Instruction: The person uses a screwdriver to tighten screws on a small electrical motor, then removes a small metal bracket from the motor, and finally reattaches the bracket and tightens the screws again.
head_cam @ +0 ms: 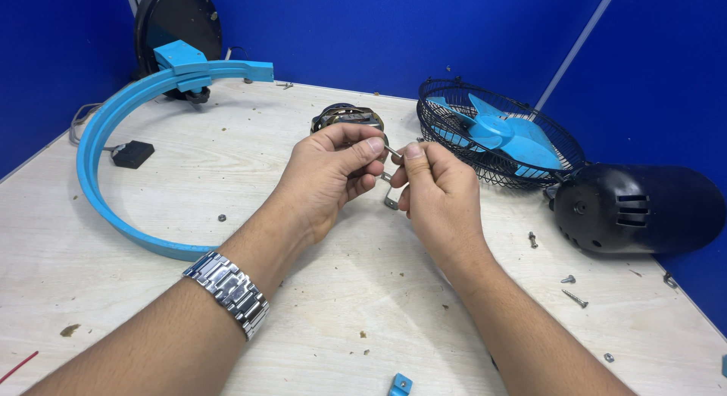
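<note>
My left hand [326, 176], with a steel watch [227, 292] on its wrist, holds a round fan motor [346, 117] with copper windings over the wooden table [363, 290]. My right hand [439, 195] pinches the thin metal shaft [393, 151] that sticks out of the motor toward it. A small bent metal bracket [389, 197] shows between and just below the two hands; which hand holds it is hidden.
A blue fan blade in a black wire guard [496, 131] lies at the right, beside a black motor housing [636, 208]. A light blue ring [113, 138] curves at the left near a black base [178, 21]. Loose screws [574, 297] lie at the right; a blue clip [400, 384] sits at the front edge.
</note>
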